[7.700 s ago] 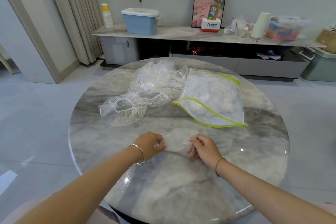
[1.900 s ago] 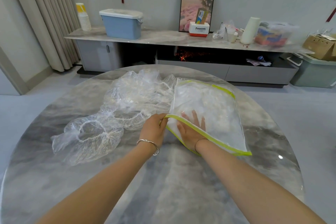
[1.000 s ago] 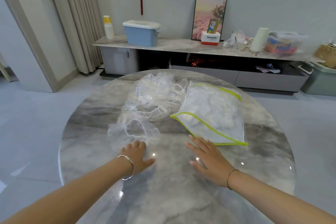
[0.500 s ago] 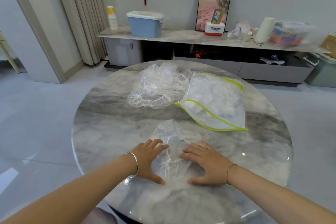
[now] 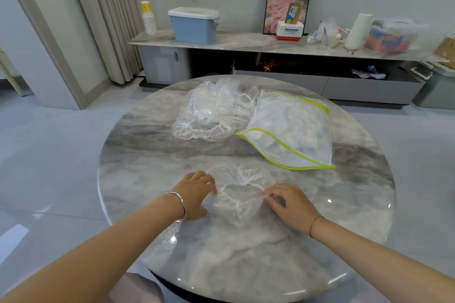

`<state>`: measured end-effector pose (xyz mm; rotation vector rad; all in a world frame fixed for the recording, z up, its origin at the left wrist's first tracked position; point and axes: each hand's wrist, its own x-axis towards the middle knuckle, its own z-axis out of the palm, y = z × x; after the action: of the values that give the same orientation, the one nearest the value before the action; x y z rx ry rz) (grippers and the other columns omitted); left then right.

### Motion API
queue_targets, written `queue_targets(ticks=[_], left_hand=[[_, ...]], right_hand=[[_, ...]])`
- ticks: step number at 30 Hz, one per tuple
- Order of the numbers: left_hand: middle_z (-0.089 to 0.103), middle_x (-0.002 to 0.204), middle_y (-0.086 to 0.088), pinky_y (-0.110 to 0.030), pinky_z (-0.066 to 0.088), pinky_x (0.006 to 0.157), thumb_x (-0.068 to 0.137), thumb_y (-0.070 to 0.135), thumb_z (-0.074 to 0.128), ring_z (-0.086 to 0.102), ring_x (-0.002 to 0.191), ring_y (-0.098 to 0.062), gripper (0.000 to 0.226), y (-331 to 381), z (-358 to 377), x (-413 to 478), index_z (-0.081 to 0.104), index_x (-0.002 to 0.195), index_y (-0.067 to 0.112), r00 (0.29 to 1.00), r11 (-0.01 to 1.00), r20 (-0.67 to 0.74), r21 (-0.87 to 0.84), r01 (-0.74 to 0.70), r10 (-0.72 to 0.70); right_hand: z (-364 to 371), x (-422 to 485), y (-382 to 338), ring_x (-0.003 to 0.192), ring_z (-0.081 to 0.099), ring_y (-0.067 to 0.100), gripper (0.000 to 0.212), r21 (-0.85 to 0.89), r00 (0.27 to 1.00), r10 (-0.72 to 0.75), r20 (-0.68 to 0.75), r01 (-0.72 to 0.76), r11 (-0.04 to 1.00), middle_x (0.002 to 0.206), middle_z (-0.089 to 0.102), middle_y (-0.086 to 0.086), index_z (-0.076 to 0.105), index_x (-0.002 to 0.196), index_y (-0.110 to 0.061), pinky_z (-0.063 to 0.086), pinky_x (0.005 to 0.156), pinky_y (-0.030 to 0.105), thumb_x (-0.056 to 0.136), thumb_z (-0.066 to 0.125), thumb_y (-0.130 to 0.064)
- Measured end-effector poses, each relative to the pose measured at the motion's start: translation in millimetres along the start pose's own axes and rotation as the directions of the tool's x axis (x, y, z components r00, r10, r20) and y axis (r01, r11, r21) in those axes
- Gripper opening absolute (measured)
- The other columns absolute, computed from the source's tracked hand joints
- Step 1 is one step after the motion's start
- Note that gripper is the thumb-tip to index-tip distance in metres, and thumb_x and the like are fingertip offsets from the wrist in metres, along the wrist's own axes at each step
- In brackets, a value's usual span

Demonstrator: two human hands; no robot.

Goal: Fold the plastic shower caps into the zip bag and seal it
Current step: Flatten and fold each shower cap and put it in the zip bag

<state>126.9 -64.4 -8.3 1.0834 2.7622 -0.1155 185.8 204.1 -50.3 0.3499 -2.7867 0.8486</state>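
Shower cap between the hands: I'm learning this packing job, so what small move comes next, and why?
Probably fold the shower cap in half, one side over the other: it lies spread on the table, the left hand and right hand hold its opposite edges, and the zip bag beyond lies open.

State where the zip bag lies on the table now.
In the head view the zip bag lies far right on the round table, just right of the pile of shower caps.
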Motion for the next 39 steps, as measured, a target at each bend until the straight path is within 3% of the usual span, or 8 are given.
queue_targets(ticks=[4,8,14,19,24,29,35,39], left_hand=[[0.046,0.136,0.007,-0.024,0.016,0.111,0.089,0.044,0.054,0.03,0.134,-0.015,0.05,1,4,5,0.042,0.134,0.027,1.0,1.0,-0.031,0.006,-0.003,0.003],[0.046,0.135,0.005,-0.026,0.024,0.106,0.09,0.039,0.054,0.038,0.128,-0.017,0.063,4,2,8,0.025,0.145,0.026,1.0,1.0,0.005,0.004,0.025,-0.025],[0.067,0.103,0.005,-0.026,0.038,0.082,0.094,0.045,0.046,0.058,0.102,-0.016,0.023,-8,-4,10,0.061,0.098,0.028,0.977,0.951,0.014,-0.226,0.212,-0.215],[0.059,0.059,0.014,-0.023,0.043,0.065,0.092,0.039,0.055,0.055,0.063,-0.007,0.029,-11,3,13,0.061,0.069,0.022,0.945,0.821,0.095,-0.473,0.32,-0.313],[0.053,0.09,0.006,-0.028,0.042,0.076,0.089,0.042,0.057,0.058,0.091,-0.019,0.024,2,3,15,0.048,0.096,0.021,0.93,0.864,-0.039,-0.385,0.324,-0.366],[0.055,0.128,0.0,-0.034,0.04,0.095,0.091,0.041,0.035,0.05,0.115,-0.018,0.045,26,2,25,0.052,0.128,0.024,0.867,0.964,-0.488,-0.165,-0.21,0.106],[-0.006,0.158,0.004,-0.034,-0.002,0.117,0.082,0.059,-0.017,0.0,0.146,-0.019,0.076,42,26,39,0.002,0.15,0.031,0.979,0.983,-0.114,-0.049,-0.178,0.171],[-0.015,0.157,0.007,-0.033,-0.005,0.116,0.056,0.065,-0.039,-0.007,0.146,-0.017,0.102,40,42,42,-0.011,0.148,0.031,0.991,0.99,-0.026,-0.053,-0.133,0.132]], right_hand=[[-1,-4,0,0.109,0.05,0.005,0.043,-0.082,0.979,-0.129,0.159,0.143,0.986,0.112,0.06,-0.015,0.062,0.115,-0.029,0.027,0.102,0.022,0.075,0.045,-0.032],[10,-5,-3,0.096,0.053,0.003,0.027,-0.126,0.948,-0.25,0.197,0.277,0.952,0.101,0.065,-0.013,0.07,0.096,-0.03,0.027,0.095,0.017,0.075,0.052,-0.029],[4,2,-18,0.068,0.065,0.009,0.023,0.372,0.941,0.311,0.132,-0.338,0.864,0.065,0.068,-0.004,0.061,0.069,-0.016,0.048,0.073,0.027,0.091,0.059,-0.02],[5,6,-10,0.055,0.066,0.017,0.024,0.441,0.837,0.538,0.101,-0.522,0.73,0.056,0.063,0.006,0.055,0.076,-0.002,0.054,0.074,0.043,0.09,0.06,-0.021],[3,7,-14,0.065,0.05,0.006,0.021,0.209,0.871,0.492,-0.003,-0.48,0.852,0.083,0.056,-0.004,0.048,0.095,-0.021,0.046,0.068,0.031,0.082,0.065,-0.017],[6,6,-26,0.111,0.047,0.012,0.03,0.0,0.966,0.196,-0.169,-0.199,0.98,0.121,0.05,-0.005,0.053,0.118,-0.017,0.032,0.092,0.027,0.089,0.054,-0.027],[16,3,-21,0.143,0.014,0.012,0.051,-0.158,0.969,0.204,0.14,-0.181,0.971,0.156,0.015,-0.004,0.032,0.144,-0.024,0.007,0.112,0.026,0.097,0.023,-0.043],[19,-2,-11,0.145,-0.003,0.009,0.075,-0.307,0.913,0.274,0.302,-0.179,0.935,0.158,-0.003,-0.01,0.01,0.149,-0.032,-0.006,0.113,0.028,0.08,-0.008,-0.056]])
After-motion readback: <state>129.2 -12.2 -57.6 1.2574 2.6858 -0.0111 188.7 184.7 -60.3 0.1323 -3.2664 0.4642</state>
